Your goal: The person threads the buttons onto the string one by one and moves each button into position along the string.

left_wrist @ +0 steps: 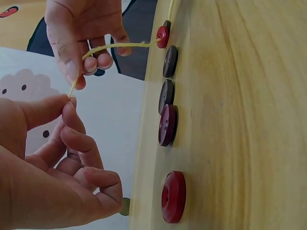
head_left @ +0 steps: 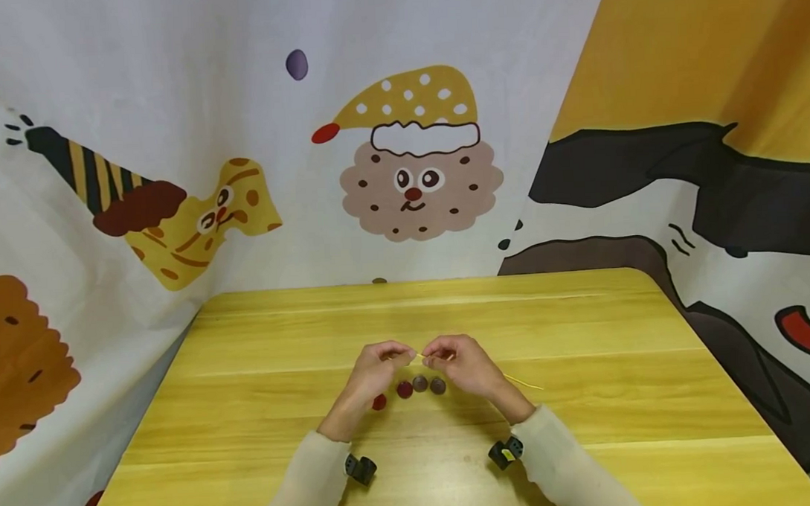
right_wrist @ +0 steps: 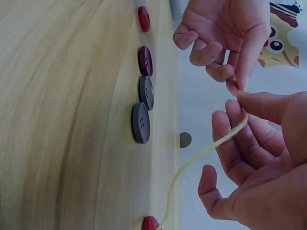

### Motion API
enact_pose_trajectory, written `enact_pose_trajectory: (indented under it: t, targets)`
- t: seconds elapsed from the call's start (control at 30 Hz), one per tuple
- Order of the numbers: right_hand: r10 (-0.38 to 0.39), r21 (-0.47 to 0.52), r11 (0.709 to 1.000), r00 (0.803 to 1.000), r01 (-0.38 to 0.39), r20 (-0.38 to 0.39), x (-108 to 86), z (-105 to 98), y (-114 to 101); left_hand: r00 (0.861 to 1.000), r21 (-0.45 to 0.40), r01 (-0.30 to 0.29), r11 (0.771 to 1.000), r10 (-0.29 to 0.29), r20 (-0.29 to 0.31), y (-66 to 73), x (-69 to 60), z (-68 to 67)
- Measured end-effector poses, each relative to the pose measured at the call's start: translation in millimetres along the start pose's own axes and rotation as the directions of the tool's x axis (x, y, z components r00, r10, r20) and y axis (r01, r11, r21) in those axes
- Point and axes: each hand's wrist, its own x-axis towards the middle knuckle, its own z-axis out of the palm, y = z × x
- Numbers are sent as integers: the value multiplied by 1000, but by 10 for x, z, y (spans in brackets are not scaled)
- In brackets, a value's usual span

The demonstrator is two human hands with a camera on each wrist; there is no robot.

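Both hands meet above the table, pinching a yellow string (right_wrist: pixel 192 160). My left hand (head_left: pixel 374 373) holds its end between thumb and forefinger. My right hand (head_left: pixel 471 366) pinches it close beside, thumb against forefinger, other fingers loosely curled. From there the string runs down to a small red button (left_wrist: pixel 163 37) on the table and appears to pass through it. Below the hands lie two dark brown buttons (right_wrist: pixel 140 123) (left_wrist: pixel 166 96), a dark red button (head_left: pixel 404 389) and a bright red button (left_wrist: pixel 173 197). In the head view my right hand hides the string's button.
The wooden table (head_left: pixel 251 437) has its far edge against a hanging cloth (head_left: pixel 274 138) with cartoon prints. Past my right wrist, a loose tail of the string trails over the tabletop. Each wrist carries a small black camera (head_left: pixel 362 469).
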Motion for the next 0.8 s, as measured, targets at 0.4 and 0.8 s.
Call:
enact_pose_trajectory:
  t: [0.4,0.8]
  targets:
    - [-10,3,1000,1000,10,-20,-2,2,10,1000,5,19,1000,-19,20,18,-15,-11]
    - [0,-1,1000,1000,-1,-25,17,-15,26,998,24,16,1000,-17,63,3,-9,-51]
